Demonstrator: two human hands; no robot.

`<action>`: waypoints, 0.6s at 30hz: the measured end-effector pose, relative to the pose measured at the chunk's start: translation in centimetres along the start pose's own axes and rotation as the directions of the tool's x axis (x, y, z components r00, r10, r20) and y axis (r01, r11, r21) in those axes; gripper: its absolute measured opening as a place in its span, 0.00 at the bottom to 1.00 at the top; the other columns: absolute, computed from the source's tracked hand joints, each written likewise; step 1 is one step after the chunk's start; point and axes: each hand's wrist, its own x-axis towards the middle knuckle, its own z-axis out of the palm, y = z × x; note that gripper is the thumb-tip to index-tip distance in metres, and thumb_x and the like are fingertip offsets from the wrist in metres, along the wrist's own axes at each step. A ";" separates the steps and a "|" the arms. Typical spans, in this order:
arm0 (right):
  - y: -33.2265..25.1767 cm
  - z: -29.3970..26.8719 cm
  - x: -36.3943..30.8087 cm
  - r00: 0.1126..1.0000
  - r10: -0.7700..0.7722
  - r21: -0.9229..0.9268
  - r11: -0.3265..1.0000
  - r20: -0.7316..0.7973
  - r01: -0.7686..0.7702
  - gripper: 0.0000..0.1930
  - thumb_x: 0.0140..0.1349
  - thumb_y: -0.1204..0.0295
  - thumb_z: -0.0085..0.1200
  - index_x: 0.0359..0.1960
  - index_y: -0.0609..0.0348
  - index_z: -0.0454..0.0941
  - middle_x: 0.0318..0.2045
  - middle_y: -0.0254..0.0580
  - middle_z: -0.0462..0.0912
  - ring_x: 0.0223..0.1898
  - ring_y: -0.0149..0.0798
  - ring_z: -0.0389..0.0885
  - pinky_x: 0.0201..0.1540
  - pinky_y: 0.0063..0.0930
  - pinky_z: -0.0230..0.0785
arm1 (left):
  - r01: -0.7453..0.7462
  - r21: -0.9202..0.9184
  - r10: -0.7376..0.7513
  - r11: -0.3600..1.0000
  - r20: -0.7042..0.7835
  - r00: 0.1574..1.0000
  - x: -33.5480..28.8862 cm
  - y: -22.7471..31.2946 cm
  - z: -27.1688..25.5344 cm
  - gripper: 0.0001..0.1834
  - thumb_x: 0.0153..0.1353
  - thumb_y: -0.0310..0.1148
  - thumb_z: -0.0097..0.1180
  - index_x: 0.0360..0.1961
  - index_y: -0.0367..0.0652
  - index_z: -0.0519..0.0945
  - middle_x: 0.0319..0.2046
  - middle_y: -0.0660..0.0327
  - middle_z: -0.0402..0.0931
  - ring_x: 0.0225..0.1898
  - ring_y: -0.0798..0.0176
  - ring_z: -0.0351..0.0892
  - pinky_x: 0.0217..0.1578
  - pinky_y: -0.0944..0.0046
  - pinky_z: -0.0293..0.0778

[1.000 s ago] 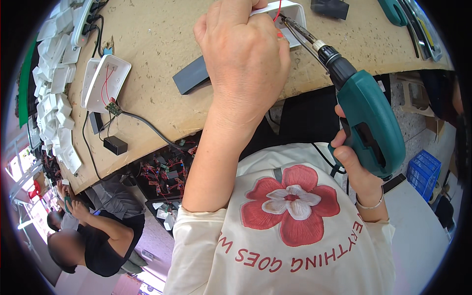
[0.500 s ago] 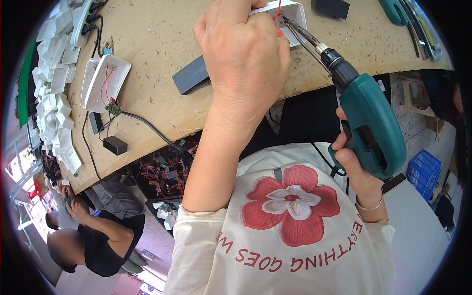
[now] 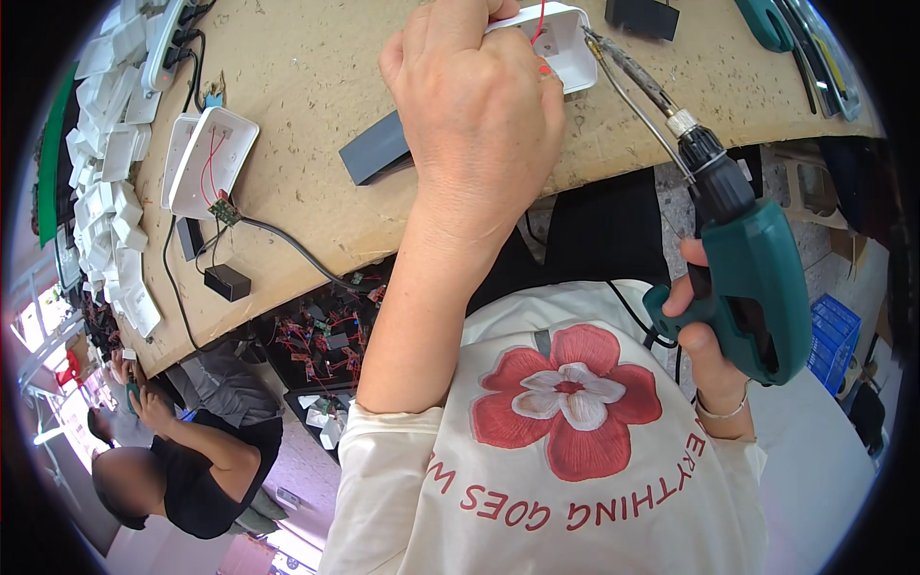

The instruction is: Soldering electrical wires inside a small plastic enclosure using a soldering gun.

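Head view: right hand round teal, metal-nosed soldering gun; left hand, grip unclear

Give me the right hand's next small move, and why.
Probably ease the green soldering gun farther from the white box with the right hand. Its tip appears right by the box's right rim; whether they touch, I can't tell. The red wire runs inside, apart from the tip, and the left hand covers part of the box.

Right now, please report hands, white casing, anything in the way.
Left hand at white casing, grip hidden. Right hand gripping green soldering gun, its tip near casing's right edge. Dark grey box partly behind left hand, clear of tip.
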 end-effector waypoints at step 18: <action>-0.1 0.5 0.1 0.991 -0.083 0.040 0.995 -0.107 0.088 0.36 0.49 0.52 0.63 0.49 0.70 0.67 0.43 0.47 0.75 0.27 0.27 0.75 0.28 0.17 0.68 | -0.426 -0.260 0.222 0.866 -0.564 0.796 -0.2 -3.1 4.8 0.07 0.38 0.20 0.55 0.23 0.34 0.74 0.34 0.54 0.72 0.36 0.52 0.71 0.39 0.57 0.64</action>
